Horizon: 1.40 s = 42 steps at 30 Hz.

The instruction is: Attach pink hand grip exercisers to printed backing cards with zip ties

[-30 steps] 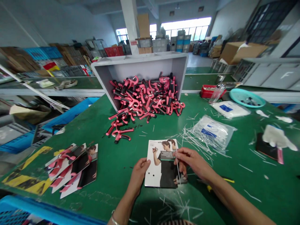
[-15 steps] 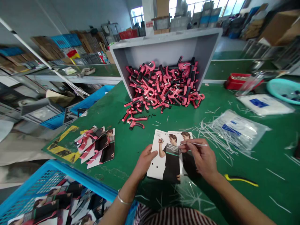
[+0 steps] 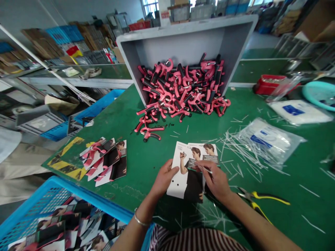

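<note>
My left hand [image 3: 164, 178] grips the left edge of a printed cardboard card [image 3: 192, 186] with two small punched holes low on its white side. Over that card's middle, my right hand [image 3: 216, 182] pinches a thin white cable tie [image 3: 207, 169]. A second printed card [image 3: 211, 159] lies partly beneath the first, close to my right fingers. Loose white cable ties [image 3: 229, 144] are scattered just beyond my right hand. Yellow-and-black cutting pliers [image 3: 252, 198] lie on the table beside my right wrist.
A tipped grey bin [image 3: 180, 50] spills pink-and-black hand tools [image 3: 180, 92] onto the green table [image 3: 141, 167]. At left are carded tools [image 3: 107, 162] and a blue basket [image 3: 75, 190] of more cards. Cable-tie bags [image 3: 269, 139], a red box [image 3: 269, 83] and a turquoise basin [image 3: 318, 92] stand right.
My right hand has moved left and slightly down across the card with the cable tie, uncovering more of the pliers. My left hand keeps its hold. The whole view has shifted a little.
</note>
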Each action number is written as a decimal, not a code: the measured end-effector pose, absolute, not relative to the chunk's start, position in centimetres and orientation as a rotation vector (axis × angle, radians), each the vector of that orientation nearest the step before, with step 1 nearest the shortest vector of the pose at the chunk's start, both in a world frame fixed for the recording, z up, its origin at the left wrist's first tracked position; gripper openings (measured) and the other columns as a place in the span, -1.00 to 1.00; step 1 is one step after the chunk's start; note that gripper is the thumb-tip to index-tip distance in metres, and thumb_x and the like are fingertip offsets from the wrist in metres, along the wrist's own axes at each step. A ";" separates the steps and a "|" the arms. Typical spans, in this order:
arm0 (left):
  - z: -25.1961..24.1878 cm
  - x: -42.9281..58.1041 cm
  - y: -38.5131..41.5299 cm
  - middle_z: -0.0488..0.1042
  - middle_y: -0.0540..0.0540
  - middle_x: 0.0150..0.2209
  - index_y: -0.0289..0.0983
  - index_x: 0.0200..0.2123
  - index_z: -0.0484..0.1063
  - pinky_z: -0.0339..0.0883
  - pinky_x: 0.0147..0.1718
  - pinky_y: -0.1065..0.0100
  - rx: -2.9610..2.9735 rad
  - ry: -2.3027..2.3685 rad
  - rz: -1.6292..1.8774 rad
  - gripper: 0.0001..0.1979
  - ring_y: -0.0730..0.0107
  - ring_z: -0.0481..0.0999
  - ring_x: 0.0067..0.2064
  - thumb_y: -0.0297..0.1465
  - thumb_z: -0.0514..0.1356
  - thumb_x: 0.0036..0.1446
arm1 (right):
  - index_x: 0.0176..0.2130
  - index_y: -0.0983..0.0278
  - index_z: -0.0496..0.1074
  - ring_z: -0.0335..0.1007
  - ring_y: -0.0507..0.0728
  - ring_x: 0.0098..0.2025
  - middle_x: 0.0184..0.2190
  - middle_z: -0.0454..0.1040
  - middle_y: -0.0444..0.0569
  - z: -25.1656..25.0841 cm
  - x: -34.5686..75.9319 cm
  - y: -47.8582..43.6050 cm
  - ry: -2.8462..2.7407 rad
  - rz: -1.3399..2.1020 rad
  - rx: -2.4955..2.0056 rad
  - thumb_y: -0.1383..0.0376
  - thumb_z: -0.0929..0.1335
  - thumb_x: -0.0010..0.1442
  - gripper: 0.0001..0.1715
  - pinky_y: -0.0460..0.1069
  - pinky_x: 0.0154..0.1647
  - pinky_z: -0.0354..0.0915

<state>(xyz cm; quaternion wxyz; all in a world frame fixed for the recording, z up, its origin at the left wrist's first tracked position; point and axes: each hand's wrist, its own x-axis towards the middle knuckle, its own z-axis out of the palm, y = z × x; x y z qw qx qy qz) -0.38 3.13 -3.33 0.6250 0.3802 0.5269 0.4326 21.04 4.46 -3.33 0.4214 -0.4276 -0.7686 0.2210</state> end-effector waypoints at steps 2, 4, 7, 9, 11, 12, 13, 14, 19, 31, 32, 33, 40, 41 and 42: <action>-3.2 -0.5 3.3 0.58 -0.05 -0.26 -0.29 0.02 0.40 0.33 -0.29 0.41 0.906 1.215 0.988 -0.60 0.36 0.53 -0.31 -0.32 0.22 0.10 | -0.04 0.19 0.36 0.52 0.15 -0.09 -0.14 0.56 0.01 -3.6 21.0 4.5 -1.928 0.545 -1.043 0.34 0.24 0.35 -0.80 0.04 -0.07 0.41; -2.8 -0.6 3.4 0.58 -0.06 -0.24 -0.30 0.02 0.41 0.33 -0.29 0.42 0.923 1.217 0.983 -0.59 0.35 0.53 -0.29 -0.31 0.24 0.09 | -0.03 0.18 0.37 0.51 0.15 -0.08 -0.14 0.56 0.00 -3.9 20.9 4.5 -1.918 0.601 -1.041 0.35 0.25 0.34 -0.78 0.04 -0.06 0.40; -1.7 -0.2 3.9 0.58 -0.09 -0.25 -0.31 0.01 0.43 0.35 -0.25 0.40 0.962 1.212 0.995 -0.60 0.31 0.53 -0.25 -0.25 0.21 0.14 | -0.09 0.18 0.41 0.50 0.14 -0.11 -0.18 0.56 -0.04 -4.3 20.6 4.5 -1.856 0.799 -1.059 0.32 0.28 0.33 -0.83 0.03 -0.06 0.37; -1.3 0.3 4.2 0.58 -0.13 -0.25 -0.32 0.00 0.46 0.35 -0.18 0.36 1.025 1.213 1.018 -0.59 0.28 0.53 -0.20 -0.18 0.10 0.23 | -0.14 0.18 0.43 0.49 0.13 -0.12 -0.19 0.55 -0.05 -4.6 20.2 4.4 -1.713 0.932 -1.093 0.29 0.30 0.32 -0.87 0.02 -0.06 0.36; -1.6 0.9 4.5 0.58 -0.16 -0.25 -0.33 -0.06 0.49 0.36 -0.16 0.34 1.096 1.241 1.031 -0.56 0.27 0.53 -0.19 -0.14 0.01 0.27 | -0.18 0.19 0.45 0.46 0.13 -0.13 -0.19 0.53 -0.05 -5.0 19.9 4.2 -1.546 1.011 -1.135 0.26 0.32 0.31 -0.89 0.02 -0.07 0.35; -2.0 1.2 4.6 0.58 -0.16 -0.27 -0.33 -0.11 0.51 0.37 -0.19 0.34 1.122 1.264 1.024 -0.57 0.28 0.53 -0.21 -0.14 0.02 0.26 | -0.20 0.19 0.46 0.46 0.13 -0.13 -0.20 0.52 -0.06 -5.2 19.8 4.2 -1.491 1.035 -1.145 0.25 0.32 0.30 -0.89 0.02 -0.07 0.34; -2.5 1.4 4.6 0.58 -0.15 -0.31 -0.33 -0.17 0.53 0.38 -0.23 0.34 1.145 1.291 1.005 -0.61 0.28 0.52 -0.26 -0.16 0.08 0.22 | -0.21 0.19 0.47 0.45 0.12 -0.13 -0.21 0.51 -0.06 -5.4 19.8 4.0 -1.463 1.052 -1.147 0.25 0.33 0.29 -0.89 0.02 -0.06 0.33; -3.1 1.6 4.5 0.58 -0.12 -0.37 -0.33 -0.25 0.54 0.38 -0.28 0.35 1.167 1.318 0.978 -0.67 0.29 0.51 -0.32 -0.19 0.16 0.15 | -0.22 0.19 0.47 0.44 0.12 -0.13 -0.22 0.50 -0.07 -5.6 19.8 3.9 -1.459 1.063 -1.140 0.26 0.34 0.29 -0.90 0.02 -0.04 0.31; -4.1 1.2 3.3 0.57 -0.10 -0.42 -0.32 -0.39 0.55 0.40 -0.30 0.33 1.398 1.386 0.860 -0.90 0.31 0.48 -0.39 -0.44 0.24 -0.01 | -0.22 0.19 0.48 0.41 0.11 -0.09 -0.22 0.50 -0.08 -6.0 20.0 3.5 -1.507 1.107 -1.088 0.27 0.34 0.29 -0.90 0.02 0.03 0.24; -0.7 0.0 -0.6 0.56 -0.21 -0.09 -0.20 -0.02 0.49 0.37 -0.07 0.16 1.766 1.662 0.531 -0.68 0.06 0.52 -0.08 -0.46 0.16 0.15 | -0.21 0.20 0.49 0.42 0.16 -0.11 -0.22 0.51 -0.03 -6.0 20.3 4.0 -1.546 1.217 -1.074 0.23 0.31 0.30 -0.84 0.05 -0.02 0.28; -0.1 -0.4 -0.9 0.56 -0.19 -0.09 -0.19 -0.02 0.49 0.37 -0.05 0.17 1.750 1.584 0.506 -0.69 0.10 0.52 -0.07 -0.48 0.13 0.17 | -0.21 0.20 0.49 0.42 0.16 -0.11 -0.22 0.51 -0.04 -6.0 20.3 4.0 -1.546 1.220 -1.075 0.24 0.31 0.30 -0.84 0.04 -0.03 0.28; 0.6 -0.9 -1.2 0.54 -0.18 -0.06 -0.18 0.00 0.48 0.36 -0.02 0.19 1.733 1.476 0.490 -0.67 0.14 0.51 -0.05 -0.49 0.10 0.21 | -0.21 0.20 0.49 0.42 0.15 -0.12 -0.22 0.51 -0.04 -6.1 20.2 4.0 -1.543 1.222 -1.077 0.24 0.31 0.30 -0.85 0.04 -0.04 0.28; 2.9 -2.6 -1.5 0.51 -0.12 -0.09 -0.13 0.04 0.46 0.33 -0.04 0.34 1.853 1.156 0.507 -0.69 0.31 0.47 -0.06 -0.40 0.01 0.33 | -0.22 0.22 0.47 0.43 0.11 -0.23 -0.26 0.51 -0.06 -5.8 20.1 3.9 -1.448 1.272 -1.111 0.17 0.31 0.30 -0.80 -0.02 -0.16 0.32; 2.6 -2.4 -1.2 0.50 -0.12 -0.12 -0.13 0.00 0.49 0.32 -0.05 0.34 1.900 1.162 0.523 -0.70 0.31 0.47 -0.07 -0.40 0.02 0.33 | -0.22 0.23 0.47 0.43 0.10 -0.26 -0.28 0.51 -0.06 -5.8 20.1 3.9 -1.424 1.289 -1.109 0.15 0.31 0.30 -0.78 -0.02 -0.17 0.32; 2.1 -2.0 -1.0 0.49 -0.13 -0.11 -0.14 -0.04 0.51 0.31 -0.04 0.33 1.937 1.172 0.543 -0.72 0.30 0.46 -0.06 -0.39 0.03 0.32 | -0.21 0.23 0.46 0.43 0.10 -0.28 -0.30 0.51 -0.07 -5.8 20.1 3.9 -1.396 1.309 -1.106 0.14 0.30 0.30 -0.76 -0.02 -0.19 0.33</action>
